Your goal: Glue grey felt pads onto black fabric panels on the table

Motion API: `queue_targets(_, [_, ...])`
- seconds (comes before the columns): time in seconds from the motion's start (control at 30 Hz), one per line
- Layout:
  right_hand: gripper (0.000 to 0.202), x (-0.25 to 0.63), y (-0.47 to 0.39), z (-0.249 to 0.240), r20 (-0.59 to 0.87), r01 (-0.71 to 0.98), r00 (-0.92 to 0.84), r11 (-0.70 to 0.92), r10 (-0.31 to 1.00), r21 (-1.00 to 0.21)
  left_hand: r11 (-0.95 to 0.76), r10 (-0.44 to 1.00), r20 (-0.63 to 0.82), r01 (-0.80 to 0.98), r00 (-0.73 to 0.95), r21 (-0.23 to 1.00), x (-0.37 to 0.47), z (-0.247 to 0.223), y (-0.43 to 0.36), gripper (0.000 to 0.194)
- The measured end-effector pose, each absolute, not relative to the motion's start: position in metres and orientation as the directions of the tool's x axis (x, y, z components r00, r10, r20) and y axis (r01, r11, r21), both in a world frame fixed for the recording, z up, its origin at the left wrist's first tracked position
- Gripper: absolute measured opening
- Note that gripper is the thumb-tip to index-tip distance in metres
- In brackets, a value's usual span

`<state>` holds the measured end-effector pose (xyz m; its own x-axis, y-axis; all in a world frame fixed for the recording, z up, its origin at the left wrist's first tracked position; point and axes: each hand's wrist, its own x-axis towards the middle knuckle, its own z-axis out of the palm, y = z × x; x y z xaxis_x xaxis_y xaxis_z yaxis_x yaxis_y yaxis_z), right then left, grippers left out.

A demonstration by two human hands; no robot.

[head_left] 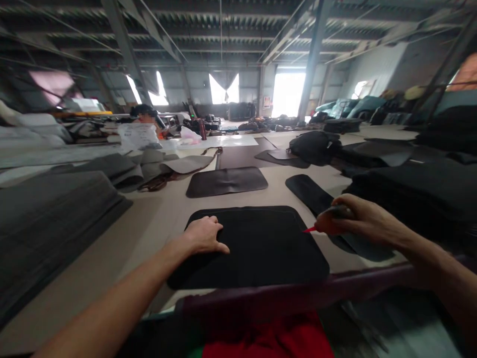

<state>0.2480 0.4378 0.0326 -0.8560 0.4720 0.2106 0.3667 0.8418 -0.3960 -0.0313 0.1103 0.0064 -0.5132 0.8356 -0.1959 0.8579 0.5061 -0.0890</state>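
A black sheet point(257, 253) with rounded corners lies flat on the table directly before me. My left hand point(206, 234) rests on its left part, thumb and fingers apart, pressing on the surface. In my right hand point(357, 216) is a squeeze bottle point(331, 221), tilted so that its pointed red nozzle point(309, 230) is at the sheet's right edge. Whether the tip touches the sheet, I cannot tell. A faint line runs along the sheet's far and right borders. Partly under my right hand lies a long dark strip point(309, 191) with rounded ends.
Beyond the sheet lies a smaller dark brown panel point(227, 182) on the pale table point(160, 199). Thick stacks of grey material point(63, 214) and black material point(410, 194) flank it. Farther back are a black bag point(315, 146), a white plastic bag point(137, 135) and a person point(145, 117).
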Motion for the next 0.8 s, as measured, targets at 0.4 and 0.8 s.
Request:
queue_targets(0.4, [0.048,0.332,0.403,0.006,0.154,0.379,-0.798,0.684,0.582,-0.624,0.478,0.847,-0.183,0.866,-0.499,-0.148,-0.034,0.002,0.112,0.084])
queue_targets(0.8, [0.037,0.307,0.375,-0.001,0.148,0.242,-0.884,0.704,0.444,-0.668,0.435,0.874,-0.197,0.896,-0.444,-0.09,-0.051,0.005,0.111,0.062])
